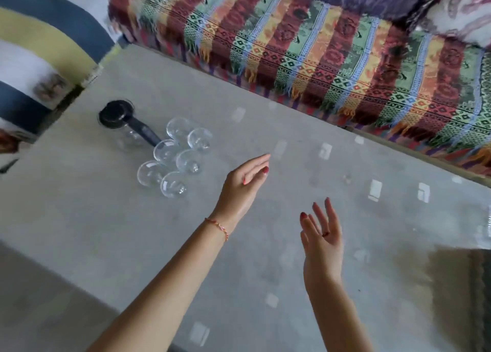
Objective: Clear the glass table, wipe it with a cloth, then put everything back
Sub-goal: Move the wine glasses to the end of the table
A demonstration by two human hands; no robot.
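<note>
Six glasses (174,156) stand clustered in pairs on the glass table (265,258), toward ten o'clock from the hands, touching or just beside one another. A jug (125,124) with a black lid and dark handle sits just beside them at their ten o'clock, its handle reaching in among the nearest glasses. All of it rests on the table's left part; the rest of the top shows pale reflections.

Both hands hang over the table's middle, holding nothing. The left hand (243,183) has its fingers stretched loosely together, pointing toward one o'clock, near the glasses but apart from them; a braided bracelet (218,228) circles its wrist. The right hand (322,238), at four o'clock from the left, is spread with fingers pointing to twelve o'clock, a ring (325,234) on one finger.

Beyond the table's far edge, from twelve to three o'clock, lies a striped woven sofa cover (332,51). At nine to eleven o'clock is a blurred blue, yellow and white fabric (39,35).
</note>
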